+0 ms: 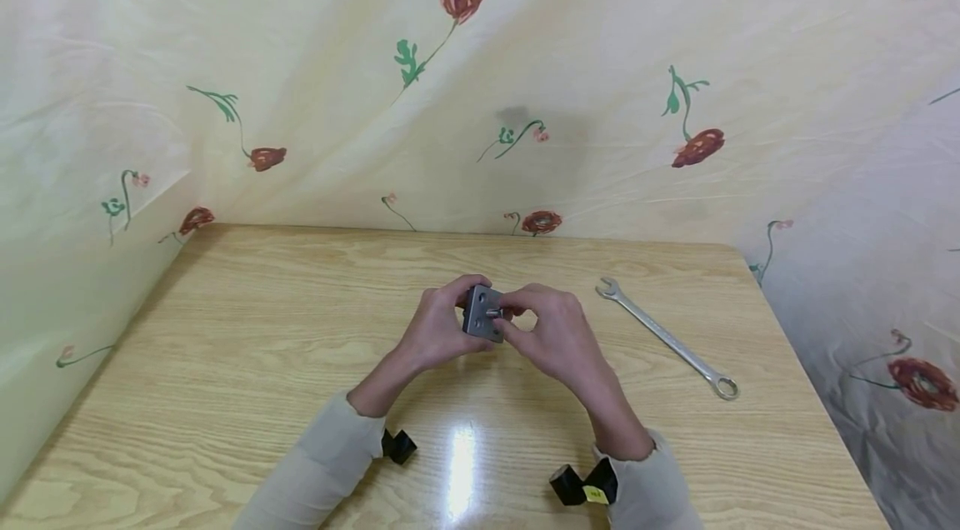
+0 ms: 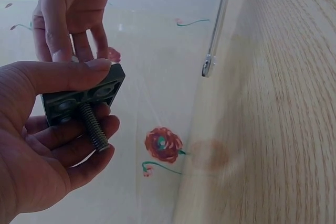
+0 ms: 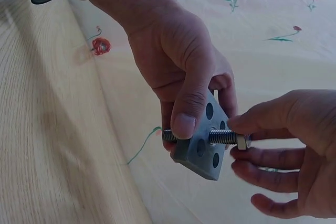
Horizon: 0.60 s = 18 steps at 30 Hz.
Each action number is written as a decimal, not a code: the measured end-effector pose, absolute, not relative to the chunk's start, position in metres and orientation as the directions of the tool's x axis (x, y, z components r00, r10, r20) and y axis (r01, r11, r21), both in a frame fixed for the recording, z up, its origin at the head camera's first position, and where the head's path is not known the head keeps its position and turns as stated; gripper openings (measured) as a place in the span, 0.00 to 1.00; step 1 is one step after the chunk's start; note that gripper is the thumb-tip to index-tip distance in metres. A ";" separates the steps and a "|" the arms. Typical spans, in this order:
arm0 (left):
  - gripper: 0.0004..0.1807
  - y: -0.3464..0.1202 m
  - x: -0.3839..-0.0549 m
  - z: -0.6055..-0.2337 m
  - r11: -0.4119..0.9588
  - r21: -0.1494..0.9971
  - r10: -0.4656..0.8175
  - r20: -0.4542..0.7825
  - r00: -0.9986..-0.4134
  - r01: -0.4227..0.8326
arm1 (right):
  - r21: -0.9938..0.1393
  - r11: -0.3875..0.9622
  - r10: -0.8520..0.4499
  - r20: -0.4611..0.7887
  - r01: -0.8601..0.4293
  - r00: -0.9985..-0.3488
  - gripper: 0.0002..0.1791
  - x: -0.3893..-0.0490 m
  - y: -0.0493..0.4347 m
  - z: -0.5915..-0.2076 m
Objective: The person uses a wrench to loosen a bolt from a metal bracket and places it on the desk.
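Observation:
My left hand [image 1: 437,325] grips a small dark grey block [image 1: 480,315] by its edges, raised above the table. Several round holes show on the block's face in the right wrist view. A threaded hex bolt [image 3: 226,137] passes through the middle hole; its threaded end [image 2: 94,127] sticks out of the back, past my left fingers. Thumb and fingers of my right hand [image 1: 551,330] pinch the bolt at its head. A length of thread shows between the head and the block's face.
A combination wrench [image 1: 667,337] lies slantwise on the wooden table [image 1: 247,347], right of my hands. Behind the table hangs a flower-patterned cloth [image 1: 337,97], which also covers both sides.

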<state>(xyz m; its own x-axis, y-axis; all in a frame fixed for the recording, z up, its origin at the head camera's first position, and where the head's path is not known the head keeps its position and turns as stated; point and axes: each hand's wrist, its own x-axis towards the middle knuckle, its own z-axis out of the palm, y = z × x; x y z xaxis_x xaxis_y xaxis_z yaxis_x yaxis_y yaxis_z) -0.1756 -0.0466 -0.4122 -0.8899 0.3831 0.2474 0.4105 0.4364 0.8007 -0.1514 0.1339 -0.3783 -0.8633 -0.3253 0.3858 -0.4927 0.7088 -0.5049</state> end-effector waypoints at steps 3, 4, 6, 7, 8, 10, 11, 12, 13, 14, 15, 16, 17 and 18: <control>0.38 -0.047 -0.176 -0.412 0.436 0.796 0.390 0.254 -0.885 0.420 | -0.510 0.669 -0.346 0.431 -0.541 -0.833 0.10 -0.151 0.134 -0.380; 0.38 -0.047 -0.176 -0.412 0.436 0.794 0.391 0.256 -0.884 0.423 | -0.507 0.659 -0.353 0.444 -0.555 -0.824 0.10 -0.152 0.134 -0.381; 0.39 -0.046 -0.176 -0.412 0.436 0.794 0.392 0.257 -0.883 0.424 | -0.496 0.649 -0.363 0.464 -0.577 -0.808 0.10 -0.152 0.133 -0.382; 0.39 -0.046 -0.176 -0.412 0.436 0.794 0.391 0.257 -0.884 0.424 | -0.489 0.647 -0.370 0.471 -0.585 -0.801 0.11 -0.152 0.134 -0.381; 0.39 -0.046 -0.176 -0.412 0.436 0.795 0.390 0.256 -0.884 0.423 | -0.481 0.647 -0.376 0.473 -0.592 -0.796 0.11 -0.152 0.134 -0.382; 0.39 -0.046 -0.176 -0.411 0.438 0.795 0.385 0.255 -0.887 0.419 | -0.478 0.652 -0.385 0.460 -0.588 -0.800 0.13 -0.152 0.135 -0.381; 0.39 -0.047 -0.176 -0.411 0.440 0.795 0.383 0.255 -0.888 0.418 | -0.482 0.656 -0.385 0.447 -0.581 -0.807 0.14 -0.152 0.135 -0.380; 0.39 -0.047 -0.176 -0.411 0.441 0.796 0.380 0.255 -0.889 0.416 | -0.489 0.665 -0.381 0.428 -0.565 -0.819 0.16 -0.152 0.136 -0.380; 0.39 -0.047 -0.176 -0.411 0.440 0.796 0.378 0.256 -0.890 0.416 | -0.497 0.678 -0.372 0.405 -0.542 -0.835 0.19 -0.152 0.136 -0.379; 0.39 -0.047 -0.176 -0.411 0.441 0.796 0.376 0.257 -0.890 0.416 | -0.507 0.691 -0.358 0.378 -0.514 -0.854 0.21 -0.152 0.137 -0.378; 0.39 -0.047 -0.176 -0.411 0.441 0.796 0.374 0.256 -0.891 0.414 | -0.513 0.708 -0.342 0.352 -0.485 -0.871 0.23 -0.152 0.137 -0.377; 0.39 -0.047 -0.176 -0.411 0.441 0.796 0.374 0.256 -0.891 0.414 | -0.522 0.724 -0.324 0.320 -0.451 -0.891 0.25 -0.152 0.137 -0.377; 0.39 -0.047 -0.176 -0.411 0.440 0.798 0.373 0.255 -0.892 0.412 | -0.533 0.739 -0.302 0.285 -0.412 -0.910 0.25 -0.152 0.137 -0.376; 0.39 -0.047 -0.175 -0.411 0.442 0.798 0.373 0.253 -0.893 0.410 | -0.541 0.753 -0.281 0.249 -0.374 -0.927 0.25 -0.152 0.137 -0.375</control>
<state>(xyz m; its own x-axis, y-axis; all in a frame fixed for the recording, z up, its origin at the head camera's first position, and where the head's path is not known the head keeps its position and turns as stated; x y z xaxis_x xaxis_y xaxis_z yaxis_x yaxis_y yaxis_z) -0.1754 -0.0471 -0.4115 -0.8928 0.3730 0.2525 0.4102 0.4416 0.7980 -0.1519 0.1367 -0.3753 -0.9269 -0.2813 0.2487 -0.3738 0.7530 -0.5415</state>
